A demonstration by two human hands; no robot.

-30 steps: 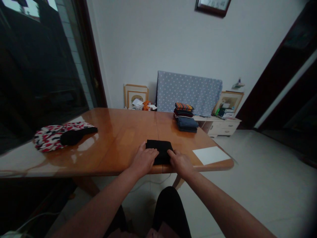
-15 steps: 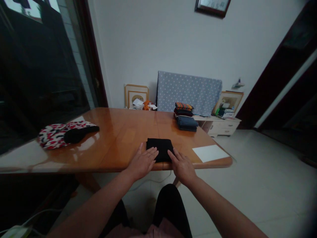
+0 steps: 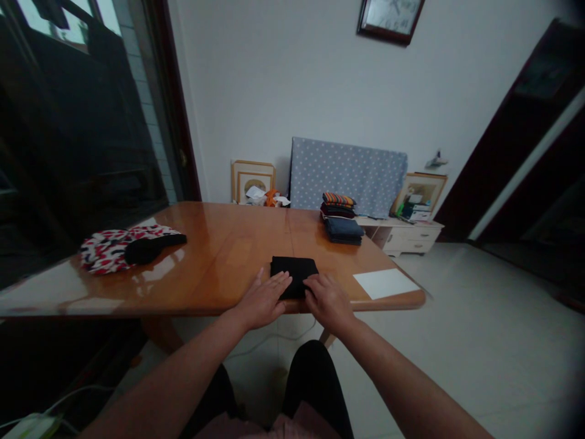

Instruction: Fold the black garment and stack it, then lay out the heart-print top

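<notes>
A folded black garment [image 3: 295,268] lies as a flat, neat rectangle at the near edge of the wooden table [image 3: 242,235]. Across its left side rests my left hand [image 3: 265,297], fingers stretched out flat and the thumb apart. My right hand [image 3: 329,300] is at the garment's right side, its fingers bent and closed on the edge of the cloth. Part of the near right corner is hidden beneath that hand.
A white sheet [image 3: 386,283] lies at the table's right end. Stacked folded clothes [image 3: 343,230] stand behind it. On the left is a crumpled patterned garment [image 3: 105,250] with black trim. A polka-dot cloth [image 3: 347,174] hangs behind the table, beside a white cabinet [image 3: 414,236].
My right hand's fingers have gone from stretched out to bent in at the garment's right edge. My left hand stays flat on it. The view has tilted up slightly.
</notes>
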